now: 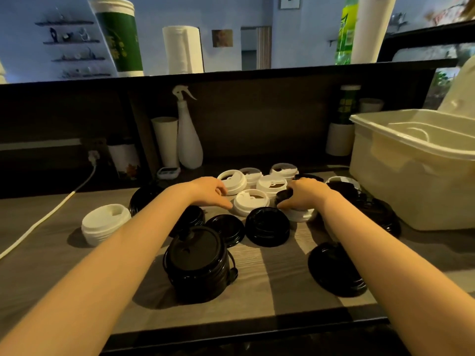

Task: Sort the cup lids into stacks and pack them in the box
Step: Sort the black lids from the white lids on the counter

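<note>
Loose white lids [250, 201] and black lids [267, 226] lie scattered mid-counter. A stack of white lids [105, 223] stands at the left, and a tall stack of black lids [198, 263] stands near me. Another black stack [334, 269] lies tilted at the right. My left hand [210, 191] reaches among the white lids, fingertips touching one of them. My right hand [305, 195] curls its fingers round a black lid [284, 196] above a white lid. The cream plastic box [401, 176] stands open at the right.
A white spray bottle [187, 134], paper cups [165, 140] and a small timer [168, 172] stand against the dark back panel. A white cable [51, 211] runs across the left counter. The raised ledge above carries a paper towel roll [182, 48] and cup sleeves.
</note>
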`<state>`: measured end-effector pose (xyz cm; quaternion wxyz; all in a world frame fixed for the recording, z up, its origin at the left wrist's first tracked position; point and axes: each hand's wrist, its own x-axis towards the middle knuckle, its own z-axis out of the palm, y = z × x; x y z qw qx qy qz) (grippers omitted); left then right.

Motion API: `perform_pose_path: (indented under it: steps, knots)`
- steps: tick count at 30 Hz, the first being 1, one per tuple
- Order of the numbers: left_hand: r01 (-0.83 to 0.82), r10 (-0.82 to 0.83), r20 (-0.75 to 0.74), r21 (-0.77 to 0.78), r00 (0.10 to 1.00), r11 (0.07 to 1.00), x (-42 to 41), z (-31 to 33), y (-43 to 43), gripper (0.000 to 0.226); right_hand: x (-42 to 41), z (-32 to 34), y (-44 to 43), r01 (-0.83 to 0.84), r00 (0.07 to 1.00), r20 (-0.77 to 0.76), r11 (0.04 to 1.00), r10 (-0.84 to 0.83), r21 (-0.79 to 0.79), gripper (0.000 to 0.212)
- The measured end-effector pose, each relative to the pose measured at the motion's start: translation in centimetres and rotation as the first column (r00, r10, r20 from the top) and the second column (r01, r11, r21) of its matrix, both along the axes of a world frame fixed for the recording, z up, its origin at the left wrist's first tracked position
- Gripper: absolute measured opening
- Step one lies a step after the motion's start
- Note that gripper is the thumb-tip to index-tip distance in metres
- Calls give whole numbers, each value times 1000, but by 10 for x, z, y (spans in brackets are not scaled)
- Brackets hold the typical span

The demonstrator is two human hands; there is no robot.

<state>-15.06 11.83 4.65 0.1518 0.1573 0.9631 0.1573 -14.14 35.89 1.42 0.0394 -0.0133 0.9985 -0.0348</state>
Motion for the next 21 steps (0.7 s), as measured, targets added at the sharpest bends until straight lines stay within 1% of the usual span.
perform_pose_path:
  steps: [3, 8, 11, 14, 15, 16, 17, 18, 19, 20, 21]
  knots:
    - [34, -29, 114, -44, 993, 998, -1, -8, -4, 60, 0, -2, 1, -19, 998, -61, 998, 15, -58, 69]
    - [59, -44, 181, -82, 983, 995, -3, -20, -10, 67, 11, 3, 0, -83, 980, -195, 958, 29, -275, 80]
    - [68, -55, 173, -70, 983, 995, -3, -23, -10, 64, 22, 6, -1, -162, 962, -268, 891, 47, -424, 83]
    - [77, -67, 160, -59, 985, 995, -1, -23, -11, 57, 32, 6, -4, -250, 938, -338, 823, 76, -511, 83]
    - [77, -69, 128, -53, 989, 996, -1, -23, -11, 55, 36, 7, -6, -280, 928, -364, 793, 78, -542, 84]
    - [68, -66, 57, -25, 996, 997, -2, -22, -11, 50, 39, 7, -9, -310, 917, -391, 761, 81, -570, 85]
    - [51, -49, -44, 40, 998, 998, -1, -20, -11, 43, 44, 8, -12, -341, 904, -420, 733, 83, -589, 87]
    - [35, -13, -136, 162, 991, 986, 1, -16, -10, 33, 48, 10, -16, -371, 889, -449, 710, 87, -598, 88]
    - [12, 45, -162, 333, 986, 943, 6, -11, -8, 24, 52, 12, -21, -403, 874, -475, 693, 99, -597, 90]
    - [-23, 90, -108, 512, 990, 859, 12, -4, -5, 20, 56, 14, -27, -437, 858, -500, 681, 120, -587, 92]
    - [-62, 102, -25, 646, 994, 761, 18, 2, -2, 18, 59, 15, -34, -472, 840, -523, 674, 147, -568, 93]
